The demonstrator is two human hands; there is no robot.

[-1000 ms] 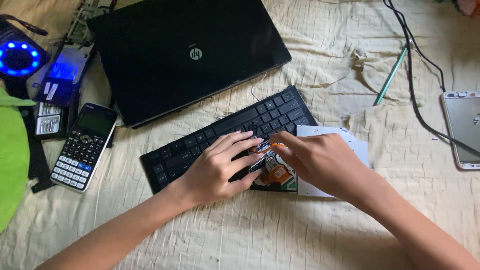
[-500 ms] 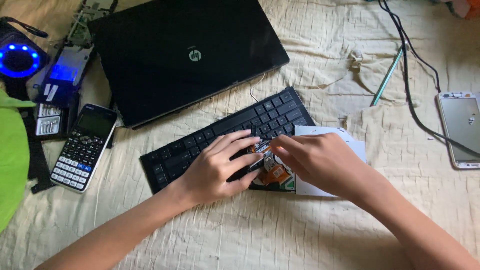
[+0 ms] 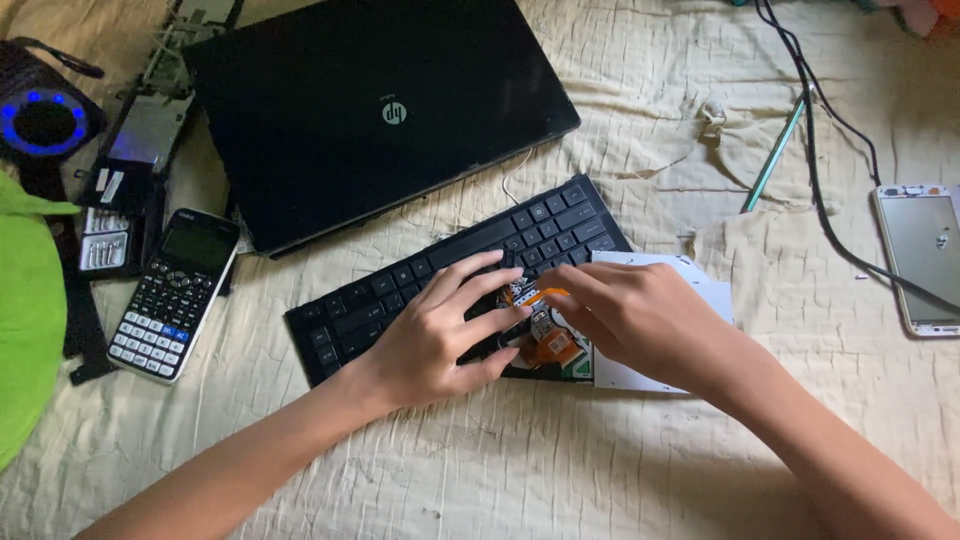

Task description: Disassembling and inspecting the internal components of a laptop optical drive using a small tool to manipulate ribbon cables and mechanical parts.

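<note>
A black detached keyboard (image 3: 400, 290) lies slanted on the cream cloth. My left hand (image 3: 440, 335) rests flat on its right part, fingers spread over the keys. My right hand (image 3: 630, 315) meets it from the right, fingertips pinching at a small part with orange flex ribbon (image 3: 548, 335) that lies between both hands. Under my right hand sits a flat white drive-like tray (image 3: 700, 290). What exactly the right fingers grip is partly hidden.
A closed black laptop (image 3: 370, 110) lies behind the keyboard. A calculator (image 3: 175, 295), small parts case and blue-lit round device (image 3: 40, 120) sit at left, with a green object (image 3: 25, 320) at the edge. A white phone (image 3: 925, 255), black cable and green pen (image 3: 775, 155) lie at right.
Both hands stay over the keyboard's right end; the fingers shift slightly on the orange ribbon part. Nothing else has moved.
</note>
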